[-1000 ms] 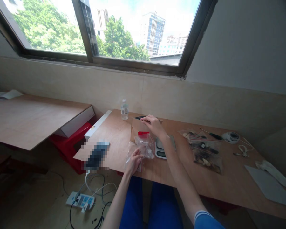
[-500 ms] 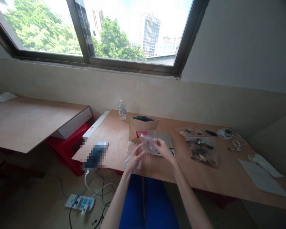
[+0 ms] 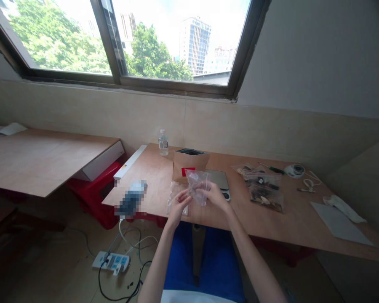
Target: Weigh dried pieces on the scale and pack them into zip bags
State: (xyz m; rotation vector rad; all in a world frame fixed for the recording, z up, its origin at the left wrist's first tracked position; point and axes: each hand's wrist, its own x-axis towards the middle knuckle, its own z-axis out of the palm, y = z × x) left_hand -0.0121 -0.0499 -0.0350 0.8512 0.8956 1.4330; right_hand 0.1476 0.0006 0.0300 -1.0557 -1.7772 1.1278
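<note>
- The clear plastic bag (image 3: 196, 187) hangs in the air over the worktop (image 3: 249, 214), soft and crinkly, and you can see through it, but it is too blurry to tell if anything is inside
- A second see-through bag (image 3: 176, 198) sits just under the left hand, on the worktop or barely above it
- The left hand (image 3: 179, 203) is curled, with its fingers pressed together and pinching the lower side of the held bag
- The right hand (image 3: 213, 194) is bent at the wrist, and its fingers pinch the bag's right side, so the two hands are close and nearly touching
- Both arms reach out from the person's lap, elbows low, hands just past the front edge of the worktop
- Right behind the held bag stands a brown paper bag (image 3: 190, 165) with a red label (image 3: 188, 171)
- A flat kitchen scale (image 3: 217, 180) lies just right of the hands
- On the left there is open wood, then a blurred patch (image 3: 131, 198) near the edge
- Far to the right lie bags of small brown bits (image 3: 266, 198), a screwdriver (image 3: 276, 170) and a grey sheet (image 3: 339, 223)
- A water bottle (image 3: 163, 143) stands at the back by the wall
</note>
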